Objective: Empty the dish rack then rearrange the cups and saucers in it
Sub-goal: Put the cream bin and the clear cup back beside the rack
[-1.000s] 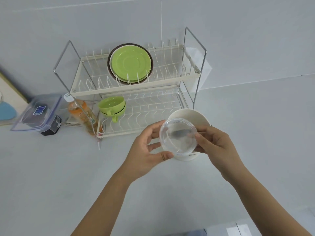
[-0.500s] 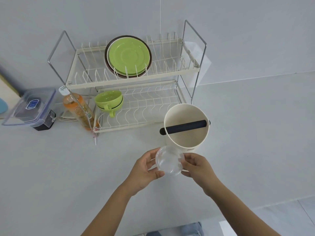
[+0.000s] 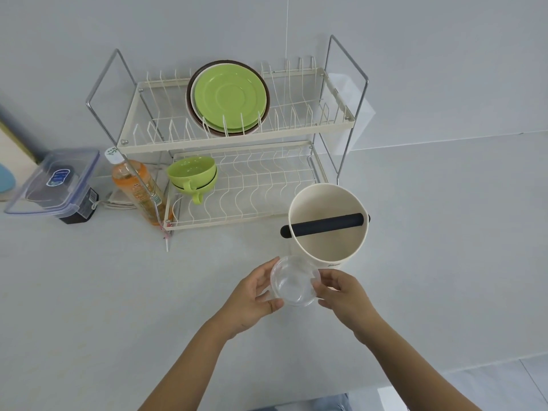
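Note:
A two-tier cream wire dish rack (image 3: 231,134) stands against the wall. Green saucers (image 3: 229,96) stand upright in its upper tier in front of a brown plate. Two stacked green cups (image 3: 192,176) sit at the left of the lower tier. A clear round plastic container (image 3: 295,281) is low over the counter in front of the rack. My left hand (image 3: 252,295) grips its left side and my right hand (image 3: 341,292) grips its right side.
A cream canister (image 3: 327,229) with a black bar across its mouth stands just behind the clear container. Left of the rack are an orange drink bottle (image 3: 136,188) and a clear lidded box (image 3: 56,185). The counter edge runs at the lower right.
Both hands have lowered the clear container from over the canister's mouth down toward me, near the counter. The canister's black bar now shows.

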